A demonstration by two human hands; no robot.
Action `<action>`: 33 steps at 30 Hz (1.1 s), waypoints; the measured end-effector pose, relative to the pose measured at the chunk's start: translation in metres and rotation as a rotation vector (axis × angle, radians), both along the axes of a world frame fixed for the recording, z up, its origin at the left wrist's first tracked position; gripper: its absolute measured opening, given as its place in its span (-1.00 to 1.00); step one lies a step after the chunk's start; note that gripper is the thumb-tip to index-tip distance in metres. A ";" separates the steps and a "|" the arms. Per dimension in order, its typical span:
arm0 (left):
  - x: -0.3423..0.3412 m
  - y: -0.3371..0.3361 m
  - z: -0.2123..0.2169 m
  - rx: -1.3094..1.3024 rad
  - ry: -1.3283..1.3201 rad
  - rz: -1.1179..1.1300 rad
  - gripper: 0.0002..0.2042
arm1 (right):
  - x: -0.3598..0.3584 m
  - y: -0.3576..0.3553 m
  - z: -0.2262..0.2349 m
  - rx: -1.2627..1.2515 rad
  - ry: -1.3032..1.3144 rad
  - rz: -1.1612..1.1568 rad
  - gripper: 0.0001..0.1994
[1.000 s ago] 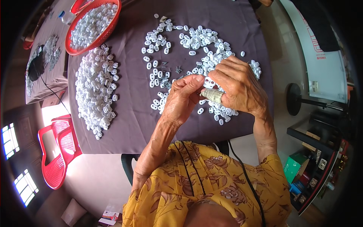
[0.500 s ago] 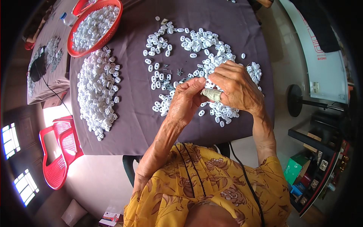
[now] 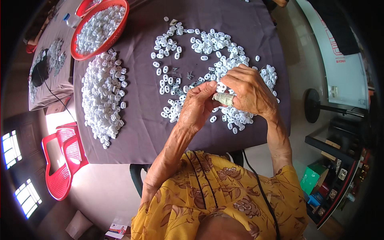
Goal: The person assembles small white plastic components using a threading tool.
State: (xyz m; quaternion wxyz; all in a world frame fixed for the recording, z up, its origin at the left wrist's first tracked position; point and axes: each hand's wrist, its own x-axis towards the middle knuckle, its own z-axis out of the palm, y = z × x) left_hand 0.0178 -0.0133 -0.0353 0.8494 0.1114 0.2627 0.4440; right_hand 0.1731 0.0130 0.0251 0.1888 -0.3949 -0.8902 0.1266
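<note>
My left hand [image 3: 198, 108] and my right hand [image 3: 250, 91] meet above a table covered in dark purple cloth [image 3: 140, 132]. Together they pinch one small white plastic piece [image 3: 220, 86] between the fingertips. A bandage-like wrap [image 3: 223, 99] sits on a finger of my right hand. Under and around the hands lies a loose scatter of the same white pieces [image 3: 208, 46]. A few small dark metal bits [image 3: 182, 76] lie just left of the hands.
A long heap of white pieces [image 3: 105, 94] lies at the table's left side. A red basket [image 3: 100, 28] full of them stands at the far left corner. A red plastic chair [image 3: 64, 160] is on the floor left; a shelf [image 3: 336, 168] stands right.
Both hands stay together over the scatter, fingers shifting slightly around the white piece. The view has drifted a little, nothing else moved.
</note>
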 end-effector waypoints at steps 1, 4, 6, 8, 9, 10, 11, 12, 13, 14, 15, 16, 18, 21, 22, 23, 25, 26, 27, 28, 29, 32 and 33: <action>-0.001 0.000 -0.001 0.026 -0.022 0.004 -0.82 | 0.000 0.000 0.000 -0.018 -0.005 -0.004 -0.72; -0.003 0.000 0.004 0.139 0.051 0.049 -0.81 | 0.000 0.002 -0.001 0.018 -0.028 -0.022 -0.73; -0.002 0.001 0.012 0.152 0.129 0.062 -0.80 | 0.001 0.001 0.003 0.012 0.080 -0.015 -0.75; -0.004 0.001 0.014 0.163 0.208 0.076 -0.79 | 0.003 0.000 0.005 0.004 0.189 -0.007 -0.75; -0.007 0.001 0.013 0.214 0.259 0.075 -0.79 | 0.004 -0.001 0.006 -0.045 0.231 -0.037 -0.76; -0.008 0.001 0.013 0.265 0.310 0.073 -0.79 | 0.005 -0.002 0.006 -0.094 0.273 -0.066 -0.77; -0.008 0.001 0.012 0.274 0.341 0.095 -0.79 | 0.003 -0.001 0.003 -0.095 0.300 -0.089 -0.82; -0.007 0.001 0.013 0.275 0.341 0.094 -0.79 | 0.001 -0.002 0.001 -0.094 0.301 -0.089 -0.82; -0.006 0.000 0.015 0.281 0.369 0.115 -0.80 | -0.001 -0.003 -0.001 -0.136 0.336 -0.115 -0.83; -0.006 0.000 0.016 0.288 0.397 0.136 -0.81 | -0.004 -0.003 -0.003 -0.177 0.372 -0.140 -0.84; -0.006 0.001 0.015 0.291 0.397 0.137 -0.81 | -0.007 -0.003 -0.004 -0.174 0.373 -0.139 -0.84; -0.007 0.001 0.013 0.315 0.421 0.155 -0.82 | -0.010 -0.003 -0.005 -0.187 0.422 -0.161 -0.84; -0.007 0.002 0.015 0.346 0.451 0.172 -0.83 | -0.012 -0.004 -0.007 -0.195 0.479 -0.182 -0.85; -0.010 0.004 0.020 0.319 0.503 0.142 -0.82 | -0.014 -0.005 -0.011 -0.132 0.489 -0.189 -0.85; -0.010 0.003 0.019 0.312 0.520 0.155 -0.83 | -0.015 -0.006 -0.012 -0.189 0.517 -0.213 -0.85; -0.010 0.004 0.018 0.306 0.536 0.168 -0.83 | -0.016 -0.006 -0.013 -0.247 0.546 -0.238 -0.85; -0.011 0.004 0.015 0.317 0.535 0.173 -0.83 | -0.015 -0.004 -0.014 -0.283 0.564 -0.240 -0.84; -0.010 0.003 0.015 0.322 0.530 0.177 -0.83 | -0.013 -0.004 -0.014 -0.323 0.579 -0.245 -0.84; -0.011 0.004 0.016 0.320 0.527 0.178 -0.83 | -0.014 -0.005 -0.015 -0.316 0.582 -0.256 -0.84; -0.012 0.004 0.016 0.326 0.526 0.167 -0.83 | -0.016 -0.005 -0.017 -0.314 0.601 -0.252 -0.83; -0.013 0.004 0.015 0.334 0.549 0.168 -0.84 | -0.017 -0.005 -0.018 -0.313 0.619 -0.246 -0.83; -0.011 0.004 0.015 0.347 0.584 0.168 -0.84 | -0.017 -0.008 -0.022 -0.232 0.621 -0.252 -0.82; -0.010 0.004 0.013 0.331 0.558 0.174 -0.85 | -0.018 -0.008 -0.026 -0.200 0.641 -0.245 -0.87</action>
